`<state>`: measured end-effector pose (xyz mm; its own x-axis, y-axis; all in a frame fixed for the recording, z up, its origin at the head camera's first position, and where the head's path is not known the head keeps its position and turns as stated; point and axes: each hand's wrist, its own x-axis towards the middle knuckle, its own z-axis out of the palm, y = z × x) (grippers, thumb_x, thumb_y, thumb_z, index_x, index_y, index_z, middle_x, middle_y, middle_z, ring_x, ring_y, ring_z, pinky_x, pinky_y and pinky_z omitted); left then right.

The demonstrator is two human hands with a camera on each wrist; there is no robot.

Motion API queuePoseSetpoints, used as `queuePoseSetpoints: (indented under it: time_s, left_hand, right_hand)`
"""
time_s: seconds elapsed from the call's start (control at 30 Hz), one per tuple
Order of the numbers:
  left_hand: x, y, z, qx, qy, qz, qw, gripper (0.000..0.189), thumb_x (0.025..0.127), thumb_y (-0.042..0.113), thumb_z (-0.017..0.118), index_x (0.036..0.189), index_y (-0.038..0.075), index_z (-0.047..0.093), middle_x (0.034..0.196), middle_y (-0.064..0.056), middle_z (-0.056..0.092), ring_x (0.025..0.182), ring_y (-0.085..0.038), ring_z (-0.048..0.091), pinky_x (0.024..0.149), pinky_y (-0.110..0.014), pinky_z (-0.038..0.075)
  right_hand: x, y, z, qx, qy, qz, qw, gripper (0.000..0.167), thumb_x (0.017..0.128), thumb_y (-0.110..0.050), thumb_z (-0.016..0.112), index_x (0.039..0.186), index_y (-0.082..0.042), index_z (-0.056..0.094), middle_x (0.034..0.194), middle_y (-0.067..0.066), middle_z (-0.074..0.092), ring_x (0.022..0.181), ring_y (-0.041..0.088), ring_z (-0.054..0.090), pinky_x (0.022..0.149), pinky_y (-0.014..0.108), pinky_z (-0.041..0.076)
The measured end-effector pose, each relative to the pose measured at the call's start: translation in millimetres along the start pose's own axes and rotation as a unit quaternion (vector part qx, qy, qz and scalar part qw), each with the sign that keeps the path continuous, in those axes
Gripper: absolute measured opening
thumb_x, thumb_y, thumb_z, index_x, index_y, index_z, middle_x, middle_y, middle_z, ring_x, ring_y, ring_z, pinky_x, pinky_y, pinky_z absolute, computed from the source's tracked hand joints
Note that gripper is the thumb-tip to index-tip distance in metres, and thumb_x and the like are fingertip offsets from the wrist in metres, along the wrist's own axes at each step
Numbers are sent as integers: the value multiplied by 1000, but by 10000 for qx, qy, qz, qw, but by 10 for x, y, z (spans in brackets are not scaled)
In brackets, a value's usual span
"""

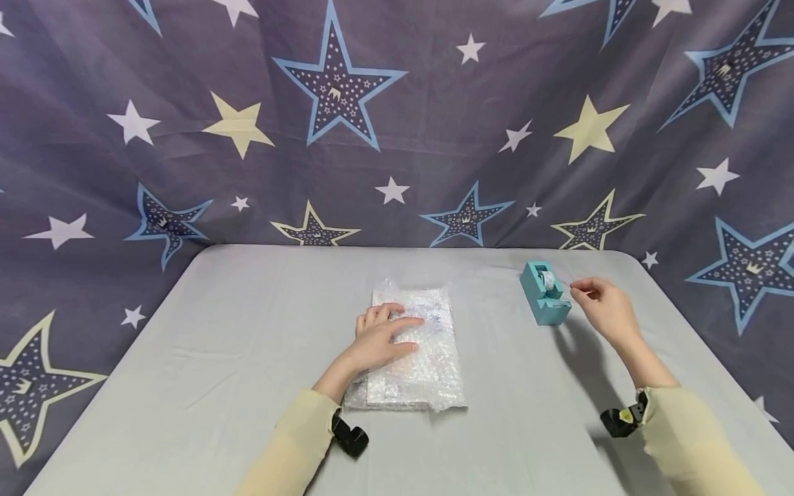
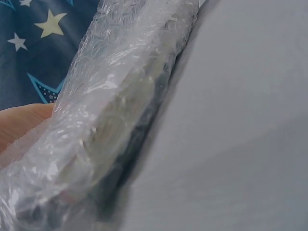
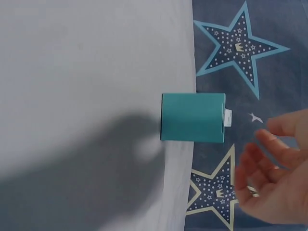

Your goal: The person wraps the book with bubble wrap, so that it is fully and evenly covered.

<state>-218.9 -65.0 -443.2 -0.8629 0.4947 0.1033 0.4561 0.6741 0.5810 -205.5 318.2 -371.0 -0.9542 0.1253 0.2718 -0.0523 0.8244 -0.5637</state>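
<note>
A flat package in clear bubble wrap (image 1: 428, 358) lies on the table, something white showing through the wrap. My left hand (image 1: 375, 341) rests on its left part with the fingers spread. In the left wrist view the bubble wrap (image 2: 101, 106) fills much of the picture, hiding most of the hand. A teal tape dispenser (image 1: 543, 296) with a tape roll (image 1: 548, 279) stands at the back right. Just to its right is my right hand (image 1: 602, 306), raised, fingers loosely bent, thumb and index tips close together. Nothing shows between them in the right wrist view.
A light grey cloth covers the table (image 1: 217, 358). Behind and along both sides hangs a dark curtain (image 1: 428, 124) with a star print. A black wrist camera (image 1: 350, 437) is strapped at the left sleeve, another wrist camera (image 1: 620, 420) at the right.
</note>
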Motion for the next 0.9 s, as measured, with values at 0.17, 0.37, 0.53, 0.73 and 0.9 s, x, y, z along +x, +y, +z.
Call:
queuePoseSetpoints:
  time_s: [0.17,0.37,0.53,0.73,0.9]
  left_hand:
    - [4,-22,12,28,-51,-24,10000,45,84,44,60,127,34,52,137,-3,32,118,-27,23,94,-46,15]
    - [8,-32,19,-6,-44,-16,10000,45,84,43,60,127,34,52,137,-3,33,117,-26,24,95,-46,13]
    - [15,-25,23,62,-8,-33,10000,45,84,44,60,127,35,52,138,-3,33,119,-26,24,94,-44,15]
    - [6,-19,31,111,18,-74,9999,45,84,44,60,128,35,51,138,-3,32,121,-26,23,93,-44,16]
    - [-1,-27,27,89,12,-53,9999,45,84,44,60,128,36,51,138,-3,32,121,-26,23,93,-44,15]
  right_hand:
    - [24,41,-22,104,-1074,490,9930,50,97,-32,33,118,9,52,116,32,51,102,44,50,78,48,43]
    - [113,111,38,1533,-2216,1426,9524,64,98,-38,24,130,16,35,130,34,36,117,42,39,86,39,48]
    - [181,169,67,2049,-2642,1948,9221,69,97,-43,24,135,14,27,133,31,31,122,39,34,86,32,48]
    - [239,153,95,2424,-2806,2192,9025,67,97,-39,29,140,11,17,138,30,22,121,37,34,88,34,48]
    - [272,104,95,2648,-3003,2278,8876,68,96,-34,33,139,14,11,140,32,18,110,31,46,90,36,47]
